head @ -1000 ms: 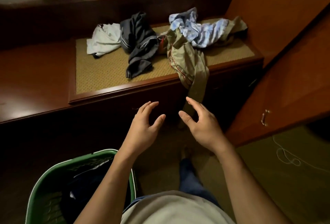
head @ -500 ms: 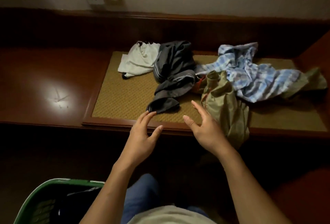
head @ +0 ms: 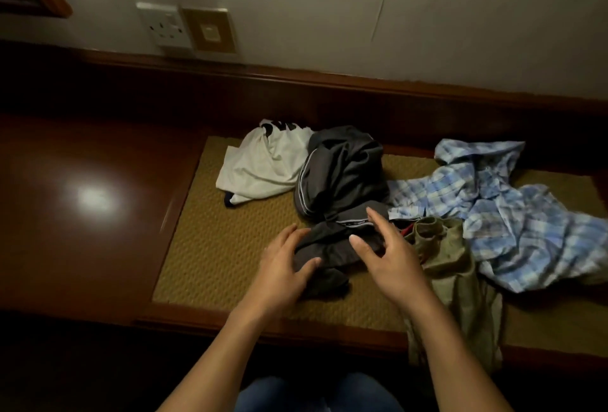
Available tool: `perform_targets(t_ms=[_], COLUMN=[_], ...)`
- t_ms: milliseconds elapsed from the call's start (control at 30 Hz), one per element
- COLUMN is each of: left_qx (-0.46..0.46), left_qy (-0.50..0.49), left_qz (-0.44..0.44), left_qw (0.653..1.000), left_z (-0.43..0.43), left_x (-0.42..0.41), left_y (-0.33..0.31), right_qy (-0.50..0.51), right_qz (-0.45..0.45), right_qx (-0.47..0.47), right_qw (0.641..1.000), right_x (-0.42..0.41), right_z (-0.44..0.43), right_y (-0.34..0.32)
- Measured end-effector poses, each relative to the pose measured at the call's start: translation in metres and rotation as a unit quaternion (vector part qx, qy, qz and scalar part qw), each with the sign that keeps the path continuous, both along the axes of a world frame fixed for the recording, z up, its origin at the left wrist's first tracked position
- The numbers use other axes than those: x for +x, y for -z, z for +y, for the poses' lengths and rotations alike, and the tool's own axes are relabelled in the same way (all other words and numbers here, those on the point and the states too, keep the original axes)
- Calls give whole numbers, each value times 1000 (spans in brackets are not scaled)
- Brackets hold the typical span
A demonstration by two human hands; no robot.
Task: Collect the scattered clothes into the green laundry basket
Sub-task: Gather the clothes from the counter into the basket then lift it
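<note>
Left hand (head: pixel 283 267): spread wide, on the dark grey garment (head: pixel 342 181).
Right hand (head: pixel 391 257): spread wide, over the same garment.
Waistband lettering: too small to read.
White T-shirt (head: pixel 263 168) print: dark, illegible.

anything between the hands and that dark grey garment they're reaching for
Nothing visible. The left hand and right hand are open on either side of the near end of the dark grey garment, which lies on top of the woven mat, uncovered by the other clothes.

Crumpled white shirt (head: pixel 263 166) at left of the mat, dark grey garment (head: pixel 339 181) bunched beside it, blue checked shirt (head: pixel 513 214) sprawled right, olive trousers (head: pixel 450 267) draping over the front edge
</note>
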State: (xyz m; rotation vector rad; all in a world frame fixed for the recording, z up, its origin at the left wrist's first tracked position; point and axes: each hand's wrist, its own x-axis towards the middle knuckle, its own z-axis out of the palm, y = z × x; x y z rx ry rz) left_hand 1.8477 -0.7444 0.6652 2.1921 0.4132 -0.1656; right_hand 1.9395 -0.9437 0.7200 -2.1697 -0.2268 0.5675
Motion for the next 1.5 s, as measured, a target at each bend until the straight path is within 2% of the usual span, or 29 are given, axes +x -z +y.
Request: perform_targets(t_ms=[133,300,433,533,600,700,767,800,833,867,900,933,967,1000,1067,1133,1233,1333,1367,1433,1500], left_qx=[31,81,176,230,219,160,65,-10,-102,-201,-283,-339,-372,-388,-389,-379,-333,-301,-281,-158,-48], left_qy=[19,44,103,103,70,9,-85,-168,-271,-380,-473,-540,-582,-605,-620,-620,-584,-474,-412,-266,-165], left_qz=[8,49,154,164,152,154,156,151,146,142,138,123,104,89,60,25,-4,7,28,65,74], left_qw=[999,995,967,954,961,975,982,974,946,892,823,760,716,690,679,687,740,827,866,949,982], left_z=[-6,-23,-38,-49,-52,-53,-51,-48,-44,-38,-32,-23,-15,-6,12,24,23,6,1,-6,-10], left_x=[33,63,68,61,62,73,81,83,85,86,85,82,78,72,62,57,69,89,92,94,93], left_y=[20,49,73,90,97,96,92,92,91,88,82,77,67,54,25,-3,-25,-20,-9,16,34], right_qy=[-14,-77,-86,-121,-166,-235,-242,-236,-228,-223,-222,-224,-234,-249,-280,-297,-280,-278,-281,-283,-241], right_qz=[1,-14,-82,-127,-107,-27,-20,-34,-49,-56,-54,-48,-37,-26,-5,21,54,40,44,49,35], right_qx=[-9,-29,-66,-139,-184,-202,-200,-188,-166,-139,-115,-95,-84,-70,-40,-35,-72,-132,-139,-149,-147], right_qw=[1000,996,991,975,963,951,949,953,958,963,967,969,968,966,959,954,956,951,949,946,959], right_x=[46,113,164,199,216,222,216,212,206,198,186,171,154,136,101,70,30,21,28,54,84], right_z=[4,13,31,51,63,67,64,61,59,55,50,42,34,26,16,18,32,43,44,41,34], right_y=[6,16,29,44,64,95,103,103,98,91,85,79,75,70,71,77,96,111,112,106,94])
